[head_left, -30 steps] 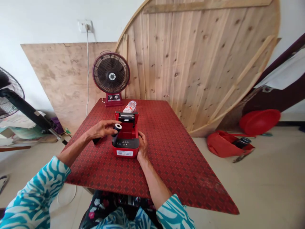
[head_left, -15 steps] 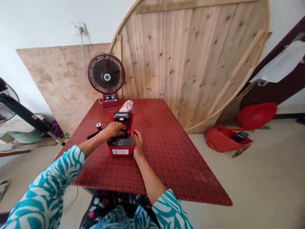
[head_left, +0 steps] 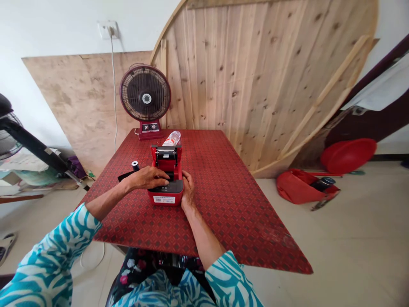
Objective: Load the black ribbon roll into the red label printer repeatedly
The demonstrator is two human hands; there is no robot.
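A red and black label printer (head_left: pixel 165 199) stands on the table with its lid raised at the back and a white sticker on its front. My left hand (head_left: pixel 147 177) lies across the printer's black top from the left, fingers stretched out towards the opening. They hold nothing that I can see, and they partly cover the inside. Against the printer's right side, my right hand (head_left: pixel 188 189) is curled, gripping the casing. A small roll with a white end (head_left: pixel 135 165) stands left of the printer, beside a flat black piece (head_left: pixel 124 175) partly behind my left wrist.
A clear bottle (head_left: pixel 173 138) lies behind the printer. The fan (head_left: pixel 146 98) stands at the back left of the red patterned table (head_left: pixel 230 213). On the floor to the right are a red bag (head_left: pixel 295 186) and a red basin (head_left: pixel 348 156).
My left hand has drawn back from inside the printer and now rests flatter over its front top. My right hand stays at the side. The whole view has shifted slightly.
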